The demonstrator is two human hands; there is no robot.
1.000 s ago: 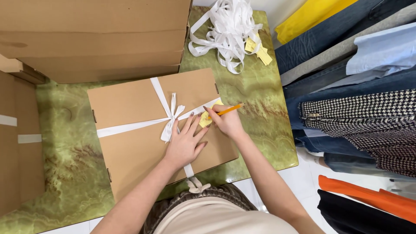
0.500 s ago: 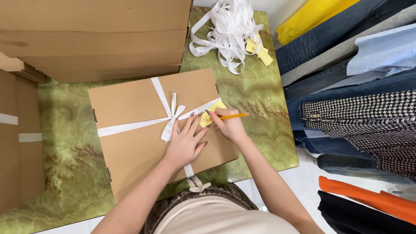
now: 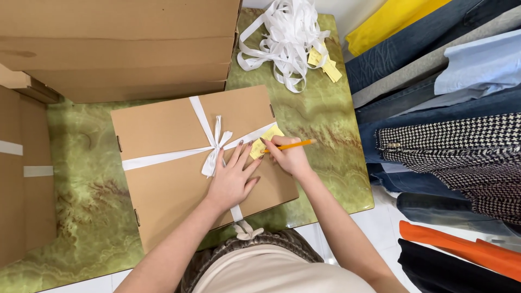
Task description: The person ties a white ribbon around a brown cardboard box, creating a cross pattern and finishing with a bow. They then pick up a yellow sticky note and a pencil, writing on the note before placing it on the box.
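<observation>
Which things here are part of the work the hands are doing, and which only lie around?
In use: left hand, right hand, pencil, yellow tag, ribboned cardboard box.

Lying about: ribbon pile, spare tags, large cartons, hanging clothes.

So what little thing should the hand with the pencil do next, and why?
Probably press the pencil tip down onto the yellow tag and start a stroke. The right hand holds the pencil with its point at the tag, and the left hand lies flat on the ribboned cardboard box, fingers beside the tag, steadying it.
</observation>
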